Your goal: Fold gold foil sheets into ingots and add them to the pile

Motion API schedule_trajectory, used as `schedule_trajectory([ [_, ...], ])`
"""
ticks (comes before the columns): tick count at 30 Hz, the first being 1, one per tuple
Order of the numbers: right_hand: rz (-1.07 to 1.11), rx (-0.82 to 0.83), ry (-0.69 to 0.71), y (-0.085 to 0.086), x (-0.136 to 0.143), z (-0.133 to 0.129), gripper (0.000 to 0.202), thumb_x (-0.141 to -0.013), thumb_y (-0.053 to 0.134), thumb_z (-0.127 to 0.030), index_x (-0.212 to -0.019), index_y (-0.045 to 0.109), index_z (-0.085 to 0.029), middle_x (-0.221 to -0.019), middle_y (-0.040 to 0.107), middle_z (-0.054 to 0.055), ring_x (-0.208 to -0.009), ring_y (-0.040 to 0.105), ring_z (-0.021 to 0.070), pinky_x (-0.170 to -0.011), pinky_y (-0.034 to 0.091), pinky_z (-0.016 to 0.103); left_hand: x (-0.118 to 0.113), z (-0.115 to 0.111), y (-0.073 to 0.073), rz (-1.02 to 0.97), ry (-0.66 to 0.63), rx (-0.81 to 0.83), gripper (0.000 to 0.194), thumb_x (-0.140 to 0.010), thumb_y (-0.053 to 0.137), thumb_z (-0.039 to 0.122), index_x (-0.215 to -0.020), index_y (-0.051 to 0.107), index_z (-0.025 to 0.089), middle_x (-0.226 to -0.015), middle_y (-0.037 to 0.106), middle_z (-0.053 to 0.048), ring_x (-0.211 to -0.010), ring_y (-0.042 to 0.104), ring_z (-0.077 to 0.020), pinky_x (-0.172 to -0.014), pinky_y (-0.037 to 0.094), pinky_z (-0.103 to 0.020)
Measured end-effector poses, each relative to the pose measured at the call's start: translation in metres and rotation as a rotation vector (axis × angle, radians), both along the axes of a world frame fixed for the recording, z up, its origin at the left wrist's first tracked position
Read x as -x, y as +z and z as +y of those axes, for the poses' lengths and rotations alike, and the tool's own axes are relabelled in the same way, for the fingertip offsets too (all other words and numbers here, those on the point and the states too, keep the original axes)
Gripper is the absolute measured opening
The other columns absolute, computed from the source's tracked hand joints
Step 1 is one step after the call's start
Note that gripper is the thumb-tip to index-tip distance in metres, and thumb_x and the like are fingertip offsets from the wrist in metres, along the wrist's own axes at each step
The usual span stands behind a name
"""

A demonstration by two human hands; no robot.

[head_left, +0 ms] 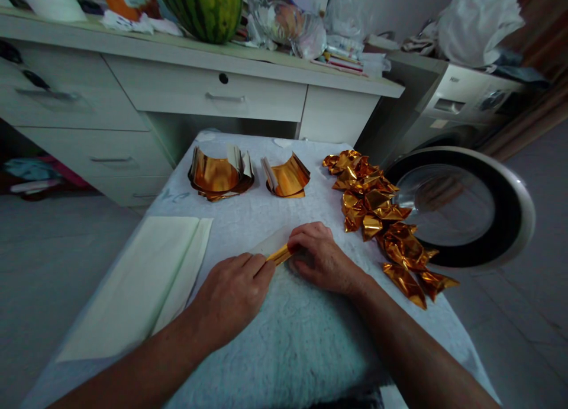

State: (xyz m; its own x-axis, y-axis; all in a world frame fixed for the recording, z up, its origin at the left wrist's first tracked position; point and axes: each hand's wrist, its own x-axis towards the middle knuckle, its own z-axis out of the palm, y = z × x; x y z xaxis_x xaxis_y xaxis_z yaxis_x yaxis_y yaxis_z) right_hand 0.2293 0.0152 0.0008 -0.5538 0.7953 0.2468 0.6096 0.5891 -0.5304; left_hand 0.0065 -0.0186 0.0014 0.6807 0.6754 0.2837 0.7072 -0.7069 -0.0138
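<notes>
A narrow strip of folded gold foil paper (278, 255) spans the gap between my hands, low over the cloth-covered table. Its left end is gripped by my left hand (237, 290), fingers curled and closed. My right hand (320, 256) pinches the other end, with the fingertips partly hidden. Beyond them stand two curled stacks of gold foil sheets, a larger one (217, 173) on the left and a smaller one (289, 177) beside it. To the right lies a heap of folded gold foil pieces (366, 193), running along the table's edge.
Folded pale paper sheets (133, 279) lie at the left of the table (284, 350). A washing machine's open round door (461, 205) reaches close to the right edge. Behind, a white drawer desk (213, 95) carries a watermelon (206, 9) and plastic bags.
</notes>
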Motion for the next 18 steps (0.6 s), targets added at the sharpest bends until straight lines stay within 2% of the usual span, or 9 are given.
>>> schedule_trajectory([
  [4, 0.084, -0.078, -0.049, -0.007, -0.001, 0.006, 0.020, -0.080, 0.059, -0.005, -0.090, 0.062, -0.022, -0.096, 0.067, 0.003, -0.095, 0.055, 0.0206, -0.089, 0.036, 0.039, 0.006, 0.003, -0.001, -0.200, -0.044, -0.038, 0.023, -0.092, 0.043, 0.010, -0.091, 0.066, 0.015, -0.076, 0.068, -0.005, -0.067, 0.066, -0.0206, -0.061, 0.055, -0.035],
  [8, 0.243, -0.033, -0.038, -0.002, -0.003, 0.007, 0.012, -0.087, 0.058, -0.011, -0.087, 0.062, -0.022, -0.084, 0.066, 0.001, -0.085, 0.057, 0.0173, -0.084, 0.040, 0.035, 0.007, 0.007, 0.004, -0.428, 0.019, 0.103, 0.019, -0.094, 0.047, 0.017, -0.096, 0.066, 0.017, -0.084, 0.072, -0.003, -0.073, 0.069, -0.0182, -0.068, 0.054, -0.032],
  [12, 0.484, 0.230, -0.107, 0.004, -0.004, 0.003, 0.003, -0.087, 0.063, -0.020, -0.089, 0.064, -0.022, -0.083, 0.064, 0.001, -0.083, 0.058, 0.0166, -0.079, 0.043, 0.032, 0.009, 0.008, 0.012, -0.570, 0.178, 0.301, 0.011, -0.090, 0.057, 0.024, -0.091, 0.067, 0.021, -0.082, 0.073, 0.001, -0.071, 0.068, -0.0152, -0.068, 0.052, -0.027],
  [15, 0.720, 0.489, -0.107, 0.003, -0.004, 0.002, 0.010, -0.086, 0.068, -0.029, -0.088, 0.062, -0.021, -0.083, 0.063, 0.000, -0.076, 0.058, 0.0142, -0.071, 0.046, 0.028, 0.010, 0.008, 0.016, -0.634, 0.269, 0.434, 0.012, -0.089, 0.059, 0.029, -0.089, 0.070, 0.024, -0.079, 0.073, 0.003, -0.069, 0.067, -0.0152, -0.068, 0.050, -0.027],
  [18, 0.857, 0.663, -0.097, 0.002, -0.004, 0.002, 0.018, -0.083, 0.072, -0.035, -0.087, 0.062, -0.021, -0.081, 0.063, -0.001, -0.070, 0.058, 0.0123, -0.065, 0.046, 0.025, 0.010, 0.010, 0.018, -0.717, 0.306, 0.629, 0.017, -0.090, 0.056, 0.035, -0.091, 0.070, 0.025, -0.081, 0.073, 0.003, -0.070, 0.066, -0.0155, -0.066, 0.050, -0.026],
])
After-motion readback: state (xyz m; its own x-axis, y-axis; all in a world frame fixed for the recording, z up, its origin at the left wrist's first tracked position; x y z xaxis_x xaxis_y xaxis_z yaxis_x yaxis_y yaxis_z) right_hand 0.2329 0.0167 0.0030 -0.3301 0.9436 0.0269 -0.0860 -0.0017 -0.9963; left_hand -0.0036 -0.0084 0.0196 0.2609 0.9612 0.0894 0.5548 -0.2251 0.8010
